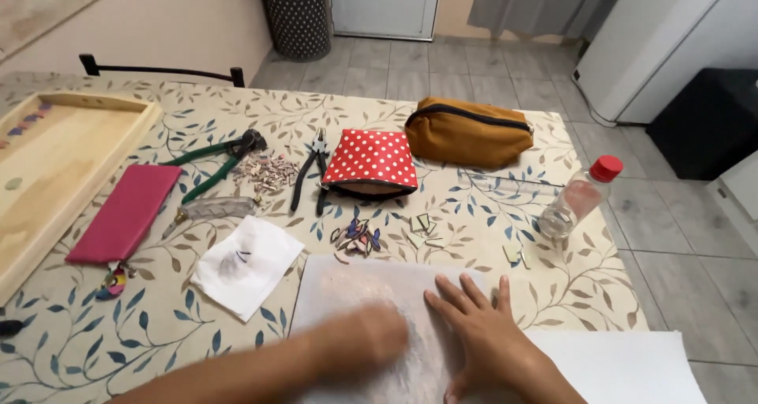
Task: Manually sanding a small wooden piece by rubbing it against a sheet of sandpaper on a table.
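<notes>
Leaf-patterned worktop [181, 309] carries, at lower centre, your thin, limp white paper sheet [347, 286], likely flimsy: right hand [482, 333] pressed flat, fingers spread, holding nothing; left hand [367, 337] too blurred to tell.

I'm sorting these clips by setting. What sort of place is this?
Most likely a room in a home, used for craft work. A table under a leaf-patterned cloth holds pliers, small mosaic-like pieces and zip pouches, on a tiled floor beside a white appliance.
</notes>
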